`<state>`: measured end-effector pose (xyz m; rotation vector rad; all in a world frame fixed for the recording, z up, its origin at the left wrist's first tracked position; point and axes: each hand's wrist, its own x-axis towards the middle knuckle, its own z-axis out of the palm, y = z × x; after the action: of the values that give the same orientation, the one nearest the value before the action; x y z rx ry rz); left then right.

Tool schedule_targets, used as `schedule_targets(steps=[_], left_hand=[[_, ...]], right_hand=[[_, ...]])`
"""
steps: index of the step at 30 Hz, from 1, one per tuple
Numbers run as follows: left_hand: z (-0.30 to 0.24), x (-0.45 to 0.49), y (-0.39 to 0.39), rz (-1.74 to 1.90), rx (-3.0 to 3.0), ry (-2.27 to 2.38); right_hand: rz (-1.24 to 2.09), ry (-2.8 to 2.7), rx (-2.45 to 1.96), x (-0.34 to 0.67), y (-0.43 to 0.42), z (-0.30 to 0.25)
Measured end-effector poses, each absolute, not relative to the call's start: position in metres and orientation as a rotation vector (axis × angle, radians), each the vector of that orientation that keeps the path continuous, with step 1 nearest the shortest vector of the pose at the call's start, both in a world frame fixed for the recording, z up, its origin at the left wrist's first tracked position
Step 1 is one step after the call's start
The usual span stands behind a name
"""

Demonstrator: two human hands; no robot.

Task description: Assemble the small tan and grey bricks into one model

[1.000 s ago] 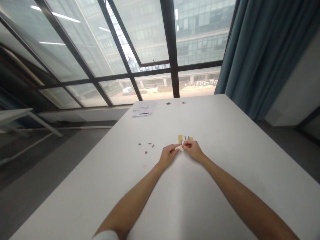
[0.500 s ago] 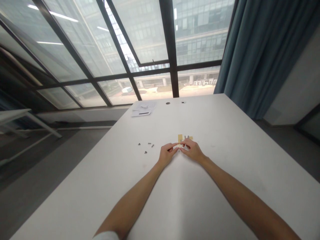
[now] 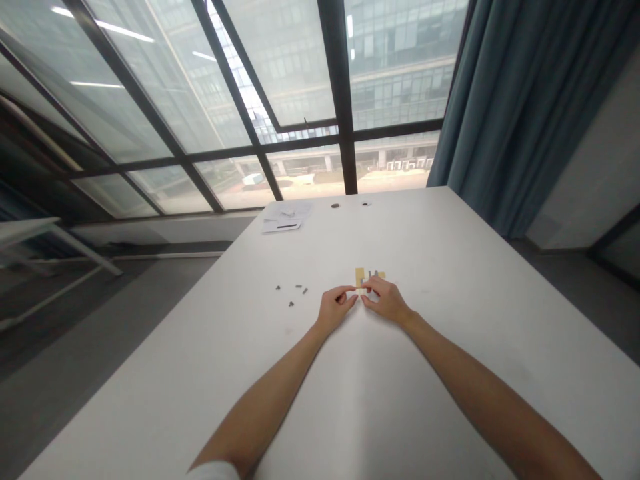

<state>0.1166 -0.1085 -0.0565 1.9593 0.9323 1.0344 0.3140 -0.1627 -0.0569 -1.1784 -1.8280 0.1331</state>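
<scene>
My left hand (image 3: 334,308) and my right hand (image 3: 384,297) meet over the table, thumbs and forefingers bent toward each other. A small pale yellowish piece (image 3: 359,291) sits between their fingertips; it is too small to name more exactly. Just beyond the fingers lies a flat yellow piece (image 3: 360,273). Short grey strips (image 3: 376,273) and another yellow piece (image 3: 382,275) show behind my right hand, which partly hides them.
The white table (image 3: 430,373) bears two small grey strips (image 3: 305,291) and two dark little parts (image 3: 291,304) left of my hands. Papers (image 3: 285,217) with a dark bar lie at the far left, and two round fittings (image 3: 335,206) are near the far edge. Windows and a blue curtain (image 3: 480,120) stand beyond.
Both hands stay in nearly the same place. The fingertips have shifted very slightly around the pale piece, and the view has moved a touch.
</scene>
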Motion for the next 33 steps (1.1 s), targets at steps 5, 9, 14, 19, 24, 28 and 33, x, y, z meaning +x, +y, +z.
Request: schedule_targets(steps=[5, 9, 14, 19, 24, 28, 33], left_hand=[[-0.0547, 0.1173, -0.1093, 1.021, 1.951, 0.935], [-0.0554, 0.1175, -0.1092, 1.019, 1.951, 0.933], [-0.0574, 0.1175, -0.1081, 1.027, 1.958, 0.908], [-0.0567, 0.1171, -0.1078, 1.021, 1.958, 0.931], [-0.0578, 0.1165, -0.1079, 1.036, 1.961, 0.927], [-0.0584, 0.1172, -0.1084, 1.037, 1.964, 0.921], [-0.0556, 0.1181, -0.1102, 1.022, 1.990, 0.912]], right_hand=[[0.148, -1.817, -1.156, 0.3135, -0.1626, -0.0565], [0.152, -1.814, -1.165, 0.3134, -0.1631, -0.0563], [0.145, -1.821, -1.159, 0.3140, -0.1616, -0.0586], [0.157, -1.824, -1.168, 0.3140, -0.1620, -0.0577], [0.152, -1.832, -1.165, 0.3145, -0.1635, -0.0564], [0.140, -1.833, -1.140, 0.3142, -0.1623, -0.0579], [0.139, -1.830, -1.135, 0.3137, -0.1606, -0.0610]])
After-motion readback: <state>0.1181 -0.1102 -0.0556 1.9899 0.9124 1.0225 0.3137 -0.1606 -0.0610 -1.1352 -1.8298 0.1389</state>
